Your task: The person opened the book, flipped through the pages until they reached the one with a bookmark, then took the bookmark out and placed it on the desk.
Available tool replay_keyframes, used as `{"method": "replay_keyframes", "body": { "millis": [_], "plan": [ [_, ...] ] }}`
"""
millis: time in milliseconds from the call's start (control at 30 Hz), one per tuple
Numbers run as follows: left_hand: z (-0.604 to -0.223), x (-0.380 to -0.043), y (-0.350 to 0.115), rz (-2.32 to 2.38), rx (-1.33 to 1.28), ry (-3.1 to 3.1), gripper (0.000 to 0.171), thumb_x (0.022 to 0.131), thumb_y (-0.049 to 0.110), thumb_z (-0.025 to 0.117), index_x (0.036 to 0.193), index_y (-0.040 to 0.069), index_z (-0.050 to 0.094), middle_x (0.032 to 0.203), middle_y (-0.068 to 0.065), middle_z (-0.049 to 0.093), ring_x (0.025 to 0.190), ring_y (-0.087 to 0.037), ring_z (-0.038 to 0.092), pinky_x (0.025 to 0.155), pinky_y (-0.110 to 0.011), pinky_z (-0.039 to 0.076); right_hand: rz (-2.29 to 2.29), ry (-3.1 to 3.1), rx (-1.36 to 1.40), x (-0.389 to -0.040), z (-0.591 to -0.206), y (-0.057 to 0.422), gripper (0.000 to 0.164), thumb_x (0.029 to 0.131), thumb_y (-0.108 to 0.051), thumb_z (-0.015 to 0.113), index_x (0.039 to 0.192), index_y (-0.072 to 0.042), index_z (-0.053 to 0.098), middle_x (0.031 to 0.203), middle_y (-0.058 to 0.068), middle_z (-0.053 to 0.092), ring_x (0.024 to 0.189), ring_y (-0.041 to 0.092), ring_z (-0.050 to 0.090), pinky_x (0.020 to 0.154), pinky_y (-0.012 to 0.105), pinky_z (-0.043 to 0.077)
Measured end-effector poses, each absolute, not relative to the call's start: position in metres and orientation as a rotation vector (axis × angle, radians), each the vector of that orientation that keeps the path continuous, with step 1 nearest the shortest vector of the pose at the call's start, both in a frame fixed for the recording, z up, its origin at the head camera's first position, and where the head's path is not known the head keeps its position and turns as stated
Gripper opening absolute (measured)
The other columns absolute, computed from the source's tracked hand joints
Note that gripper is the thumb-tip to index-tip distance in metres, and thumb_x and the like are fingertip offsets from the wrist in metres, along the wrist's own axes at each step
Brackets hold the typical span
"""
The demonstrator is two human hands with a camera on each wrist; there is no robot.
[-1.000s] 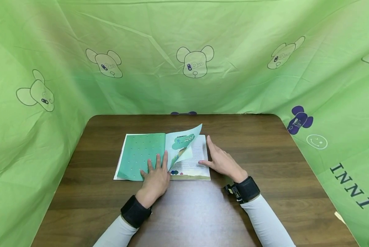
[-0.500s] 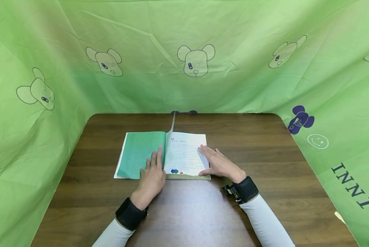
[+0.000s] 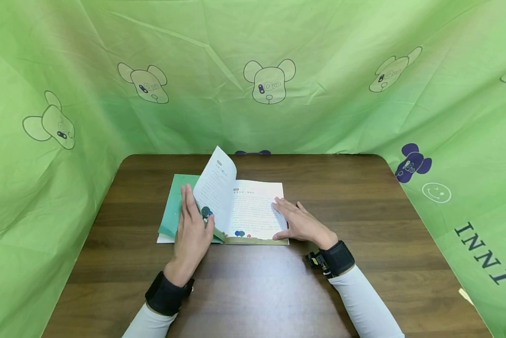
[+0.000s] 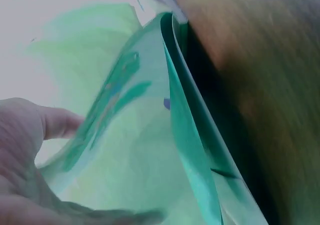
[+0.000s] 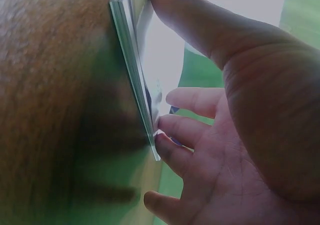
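Observation:
An open book (image 3: 257, 211) lies on the wooden table, with a green dotted page (image 3: 171, 209) at its left and printed text on the right. One white leaf (image 3: 214, 185) stands up from the spine, curving leftward. My left hand (image 3: 193, 239) is over the left half, its straight fingers beside that leaf; in the left wrist view the thumb touches a curved page (image 4: 120, 110). Extended fingers of my right hand (image 3: 305, 225) rest on the right page's outer edge. The right wrist view shows the thumb on the page and the stacked page edges (image 5: 127, 50).
The brown table (image 3: 362, 211) surrounds the book. A green cloth (image 3: 193, 122) with printed bear heads hangs behind and along the sides. A small pale object (image 3: 465, 296) sits by the table's right edge.
The leaf with the coloured title has turned over to the left, and its reverse text now shows. My left hand moved left with it. The right hand came down onto the right page and stays there.

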State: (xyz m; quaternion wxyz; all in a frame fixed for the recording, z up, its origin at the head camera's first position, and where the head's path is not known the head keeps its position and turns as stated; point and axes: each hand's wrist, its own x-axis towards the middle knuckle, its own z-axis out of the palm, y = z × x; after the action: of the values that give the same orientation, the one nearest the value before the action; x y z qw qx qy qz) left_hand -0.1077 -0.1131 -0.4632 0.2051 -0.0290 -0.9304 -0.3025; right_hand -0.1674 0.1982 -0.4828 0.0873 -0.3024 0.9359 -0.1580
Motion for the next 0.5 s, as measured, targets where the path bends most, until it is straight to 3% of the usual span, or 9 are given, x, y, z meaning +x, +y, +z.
{"method": "replay_keyframes", "body": {
  "millis": [167, 300, 500],
  "plan": [
    [-0.4638, -0.1104, -0.1185, -0.613, -0.139, -2.553, 0.114, 0.076, 0.013, 0.080, 0.159, 0.007, 0.002, 0.163, -0.026, -0.003, 0.148, -0.043, 0.005, 0.108, -0.070, 0.019, -0.446, 2.793, -0.920, -0.1675, -0.4843, 0.2000, 0.100, 0.076, -0.057, 0.072, 0.151, -0.001, 0.038, 0.158, 0.021, 0.030, 0.145, 0.035, 0.029, 0.111, 0.066, 0.020],
    [-0.4672, -0.1133, -0.1207, -0.456, -0.183, -2.542, 0.118, 0.070, 0.013, 0.084, 0.159, 0.006, 0.008, 0.162, -0.028, -0.007, 0.148, -0.045, 0.001, 0.111, -0.070, 0.002, -0.436, 2.796, -0.927, -0.1676, -0.4855, 0.2005, 0.099, 0.076, -0.058, 0.071, 0.150, -0.001, 0.038, 0.158, 0.021, 0.031, 0.145, 0.035, 0.029, 0.111, 0.066, 0.020],
    [-0.4664, -0.1157, -0.1211, -0.241, -0.257, -2.678, 0.116, 0.070, 0.015, 0.084, 0.161, 0.024, 0.013, 0.164, -0.017, -0.014, 0.150, -0.037, -0.010, 0.113, -0.066, -0.005, -0.446, 2.794, -0.924, -0.1673, -0.4853, 0.1998, 0.099, 0.076, -0.058, 0.071, 0.150, -0.001, 0.038, 0.158, 0.020, 0.031, 0.145, 0.034, 0.028, 0.111, 0.066, 0.020]
  ]
}}
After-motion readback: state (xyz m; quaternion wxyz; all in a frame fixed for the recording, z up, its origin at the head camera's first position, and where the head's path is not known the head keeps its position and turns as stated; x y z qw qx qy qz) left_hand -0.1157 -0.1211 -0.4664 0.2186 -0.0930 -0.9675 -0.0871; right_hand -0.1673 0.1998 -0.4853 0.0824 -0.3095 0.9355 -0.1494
